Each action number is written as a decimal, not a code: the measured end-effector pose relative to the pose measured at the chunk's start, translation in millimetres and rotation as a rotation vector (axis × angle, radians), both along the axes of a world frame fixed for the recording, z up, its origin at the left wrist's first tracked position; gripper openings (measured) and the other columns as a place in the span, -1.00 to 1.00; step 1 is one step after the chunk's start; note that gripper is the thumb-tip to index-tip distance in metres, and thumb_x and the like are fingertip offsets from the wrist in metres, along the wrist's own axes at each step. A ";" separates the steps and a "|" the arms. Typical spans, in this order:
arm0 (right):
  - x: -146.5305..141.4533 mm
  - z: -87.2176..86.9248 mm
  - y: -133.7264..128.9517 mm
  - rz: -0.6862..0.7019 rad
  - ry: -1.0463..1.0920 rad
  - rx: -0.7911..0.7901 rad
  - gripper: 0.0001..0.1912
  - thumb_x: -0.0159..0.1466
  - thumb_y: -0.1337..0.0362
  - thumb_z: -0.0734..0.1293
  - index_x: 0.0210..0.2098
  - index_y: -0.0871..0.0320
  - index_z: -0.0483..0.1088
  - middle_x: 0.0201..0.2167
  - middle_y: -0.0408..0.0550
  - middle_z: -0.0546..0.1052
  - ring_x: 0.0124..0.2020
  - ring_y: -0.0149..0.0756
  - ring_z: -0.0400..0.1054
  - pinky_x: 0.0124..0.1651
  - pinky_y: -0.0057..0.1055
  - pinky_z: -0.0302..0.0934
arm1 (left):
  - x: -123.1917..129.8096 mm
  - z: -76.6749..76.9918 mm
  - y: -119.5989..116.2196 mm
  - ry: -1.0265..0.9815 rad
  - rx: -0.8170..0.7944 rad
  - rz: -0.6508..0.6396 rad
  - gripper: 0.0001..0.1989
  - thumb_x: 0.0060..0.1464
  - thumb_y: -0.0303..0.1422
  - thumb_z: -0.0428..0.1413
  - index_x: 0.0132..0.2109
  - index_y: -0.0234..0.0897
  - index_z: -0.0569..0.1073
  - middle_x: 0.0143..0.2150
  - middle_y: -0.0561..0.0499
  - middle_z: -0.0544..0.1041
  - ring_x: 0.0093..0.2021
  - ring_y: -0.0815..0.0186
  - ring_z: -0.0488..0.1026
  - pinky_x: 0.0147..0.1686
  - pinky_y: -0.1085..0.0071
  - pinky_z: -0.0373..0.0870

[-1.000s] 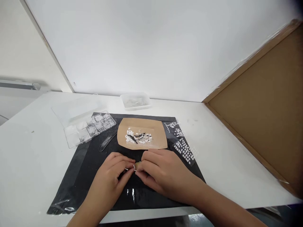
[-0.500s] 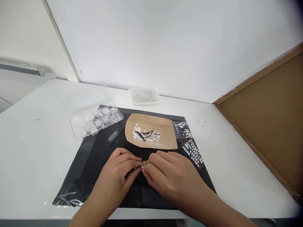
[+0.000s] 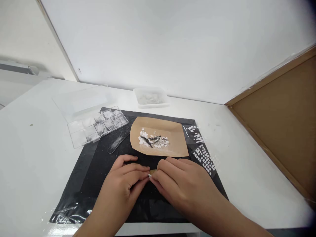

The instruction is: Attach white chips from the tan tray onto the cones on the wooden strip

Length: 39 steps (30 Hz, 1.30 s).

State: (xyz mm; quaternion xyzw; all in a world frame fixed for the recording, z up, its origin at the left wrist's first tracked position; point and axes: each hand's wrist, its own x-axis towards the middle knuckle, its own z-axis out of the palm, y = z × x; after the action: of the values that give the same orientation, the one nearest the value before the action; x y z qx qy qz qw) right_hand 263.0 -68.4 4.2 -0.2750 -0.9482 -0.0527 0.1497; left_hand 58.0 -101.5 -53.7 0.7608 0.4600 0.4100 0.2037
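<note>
My left hand [image 3: 127,181] is closed in a pinch, thumb against fingers, its tips meeting those of my right hand over the black mat [image 3: 95,177]. What it grips is mostly hidden. In my right hand [image 3: 177,179], fingers curled, is a small tan piece [image 3: 153,171] that shows above the thumb. A tiny white sliver [image 3: 149,175] sits between the two sets of fingertips. Just beyond the hands lies a brown paper sheet [image 3: 176,141] with curved edges, bearing a pile of white bits [image 3: 143,138] and dark strips [image 3: 147,142].
A clear compartment box [image 3: 108,123] with small bagged pieces lies at the left, its lid [image 3: 81,98] behind. Near it is a dark file-like stick [image 3: 116,144]. Small white squares on film [image 3: 203,159] lie right. A translucent tub [image 3: 151,98] stands by the wall.
The view has shifted slightly. My fingertips remain together, and the tan piece and white sliver sit at a slightly different angle. My left index finger has lifted slightly away from the others.
</note>
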 end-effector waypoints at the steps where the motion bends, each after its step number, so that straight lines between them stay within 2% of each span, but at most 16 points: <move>1: -0.1 0.0 0.2 0.004 0.005 -0.003 -0.76 0.37 0.47 0.33 -0.43 0.16 0.35 -0.46 -0.13 0.38 -0.43 -0.31 0.18 -0.37 -0.26 -0.12 | 0.2 0.3 0.4 -0.001 0.003 -0.001 -0.89 0.26 -0.47 0.23 -0.15 -0.17 0.65 -0.12 0.01 0.71 -0.01 0.16 0.50 0.07 0.13 0.55; 11: -2.3 2.3 1.0 -0.006 0.014 -0.038 -0.72 0.44 0.42 0.30 -0.44 0.16 0.38 -0.46 -0.13 0.38 -0.42 -0.32 0.20 -0.37 -0.26 -0.08 | -0.5 1.9 0.9 0.011 0.002 0.004 -0.89 0.26 -0.46 0.24 -0.18 -0.17 0.65 -0.12 0.01 0.72 -0.07 0.17 0.51 0.02 0.10 0.55; 20: -0.5 6.2 2.7 -0.013 0.025 -0.032 -0.71 0.45 0.43 0.30 -0.43 0.17 0.39 -0.46 -0.14 0.37 -0.43 -0.33 0.15 -0.38 -0.25 -0.15 | -1.1 0.3 2.1 0.003 -0.009 -0.006 -0.87 0.25 -0.48 0.24 -0.17 -0.15 0.65 -0.12 0.05 0.72 -0.09 0.20 0.52 0.03 0.09 0.53; 27: -1.6 3.2 2.4 0.039 0.014 0.008 -0.70 0.42 0.46 0.29 -0.46 0.16 0.36 -0.46 -0.14 0.37 -0.42 -0.32 0.17 -0.37 -0.25 -0.13 | -0.2 2.8 2.7 -0.002 0.010 -0.002 -0.88 0.26 -0.47 0.23 -0.22 -0.17 0.64 -0.14 0.03 0.73 -0.10 0.18 0.52 -0.04 0.12 0.55; 32: -2.7 0.4 -2.5 0.065 -0.001 0.014 -0.73 0.41 0.47 0.31 -0.44 0.17 0.40 -0.45 -0.15 0.40 -0.40 -0.33 0.21 -0.37 -0.25 -0.11 | -0.9 1.6 1.8 0.006 -0.013 -0.007 -0.86 0.24 -0.49 0.24 -0.17 -0.14 0.65 -0.14 0.02 0.72 -0.12 0.17 0.52 -0.04 0.09 0.55; 35: 0.3 3.2 -1.9 0.084 0.041 -0.033 -0.74 0.46 0.36 0.33 -0.40 0.16 0.45 -0.42 -0.15 0.44 -0.37 -0.35 0.27 -0.34 -0.28 -0.04 | -1.7 -0.3 1.1 0.015 -0.018 -0.001 -0.88 0.25 -0.46 0.24 -0.18 -0.14 0.65 -0.12 0.02 0.72 -0.08 0.16 0.52 0.00 0.07 0.54; 39: 10.4 14.3 0.0 0.123 0.209 -0.102 -0.81 0.44 0.22 0.40 -0.32 0.11 0.52 -0.37 -0.18 0.51 -0.30 -0.37 0.35 -0.23 -0.33 0.08 | -1.6 0.0 1.0 0.005 -0.025 0.001 -0.91 0.27 -0.39 0.25 -0.20 -0.13 0.66 -0.15 0.01 0.73 -0.08 0.14 0.52 0.02 0.05 0.53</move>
State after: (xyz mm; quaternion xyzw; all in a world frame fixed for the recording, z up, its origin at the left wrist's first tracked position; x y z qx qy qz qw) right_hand 273.4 -68.4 18.5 -0.2275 -0.9441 0.0338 0.2364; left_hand 56.4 -100.5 -53.7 0.7592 0.4658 0.4023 0.2119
